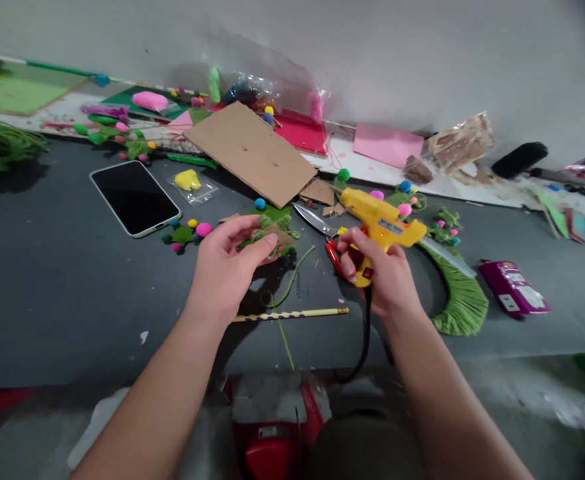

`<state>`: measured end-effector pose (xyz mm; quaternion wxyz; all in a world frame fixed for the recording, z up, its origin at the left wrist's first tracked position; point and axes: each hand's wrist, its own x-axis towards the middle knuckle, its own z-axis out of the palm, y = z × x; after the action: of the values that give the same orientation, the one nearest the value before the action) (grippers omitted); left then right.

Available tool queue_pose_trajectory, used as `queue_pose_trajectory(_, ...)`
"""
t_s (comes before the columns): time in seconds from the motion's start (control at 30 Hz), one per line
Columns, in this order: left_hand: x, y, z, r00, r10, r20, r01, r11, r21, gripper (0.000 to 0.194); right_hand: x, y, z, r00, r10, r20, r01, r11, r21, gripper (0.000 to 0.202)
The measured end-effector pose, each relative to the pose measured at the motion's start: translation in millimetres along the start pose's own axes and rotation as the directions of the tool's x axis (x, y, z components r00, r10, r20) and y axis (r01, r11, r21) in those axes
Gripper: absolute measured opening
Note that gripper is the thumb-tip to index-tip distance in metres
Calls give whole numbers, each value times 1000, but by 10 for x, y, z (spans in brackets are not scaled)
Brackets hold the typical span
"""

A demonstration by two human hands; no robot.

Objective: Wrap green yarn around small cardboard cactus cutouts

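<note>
A dark grey surface (pixel 47 300) is running along a pale wall (pixel 397 60), with craft materials lying across it. The left hand (pixel 239 257) is holding a small piece wrapped in green yarn (pixel 285 237), its thumb pressing on a patch of brown cardboard; the fingers behind are partly hidden. This piece is sitting near the middle of the surface, just in front of a large cardboard sheet (pixel 252 153). The right hand (pixel 382 267) is gripping a yellow glue gun (pixel 372 217) by its handle, the nozzle pointing up and to the left, apart from the piece. A clear glue stick (pixel 452 258) is sticking out of the back, and a black cord (pixel 367 327) is hanging from the handle.

Between the hands, red-handled scissors (pixel 317 223) are lying with their blades towards the cardboard, while a loose green strand (pixel 297 272) is curling above a patterned pencil (pixel 297 315). To the left, a phone (pixel 135 197) is resting with a dark screen near a cluster of pompoms (pixel 185 235). To the right, a green yarn-wrapped ring (pixel 459 300) is lying partly behind the right arm, beside a purple packet (pixel 513 288).
</note>
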<state>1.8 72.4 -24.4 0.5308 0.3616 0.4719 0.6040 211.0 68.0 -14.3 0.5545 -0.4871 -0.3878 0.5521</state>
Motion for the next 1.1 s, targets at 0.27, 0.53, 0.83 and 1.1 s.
queue_pose_trajectory(0.27, 197, 70, -56, 996, 83, 16, -84, 977, 198, 22, -310, 208, 41, 994, 47, 96, -25, 975, -221, 28)
queue_pose_trajectory(0.53, 131, -6, -82, 999, 41, 30, -45, 985, 166, 26, -362, 273, 47, 997, -1, 75, 29, 924, -381, 25)
queue_pose_trajectory(0.83, 86, -23, -84, 997, 53, 48, -62, 979, 193, 24, -377, 333, 24, 999, -33, 24, 41, 869, -494, 27)
queue_pose_trajectory(1.1, 85, -42, -92, 994, 75, 83, -91, 972, 215, 20, -362, 283, 82, 998, -68, 19, 67, 837, -543, 25)
